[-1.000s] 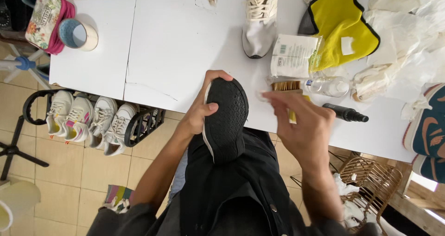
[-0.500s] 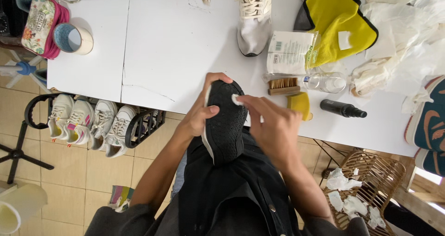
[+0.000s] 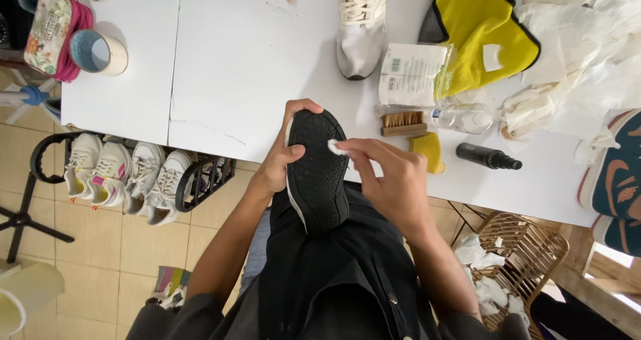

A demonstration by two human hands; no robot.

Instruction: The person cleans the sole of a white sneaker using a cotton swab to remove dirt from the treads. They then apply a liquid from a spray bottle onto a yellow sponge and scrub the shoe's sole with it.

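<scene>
My left hand (image 3: 284,156) grips a shoe (image 3: 316,174) turned sole-up over my lap, its black rubber sole facing me. My right hand (image 3: 390,178) pinches a small white wipe (image 3: 334,147) and presses it on the sole near the toe. A wooden brush (image 3: 402,123) and a yellow sponge (image 3: 429,150) lie on the white table (image 3: 234,60) just past my right hand.
On the table stand a white sneaker (image 3: 361,26), a wipes packet (image 3: 406,74), a yellow cloth (image 3: 481,33), a clear bottle (image 3: 464,118), a black spray bottle (image 3: 487,157), white rags (image 3: 574,60) and a tape roll (image 3: 100,53). A shoe rack (image 3: 133,176) holds sneakers; a wicker basket (image 3: 521,260) holds used wipes.
My right hand came down from above the table onto the sole, bringing a small white wipe to it. The left hand kept its hold on the shoe.
</scene>
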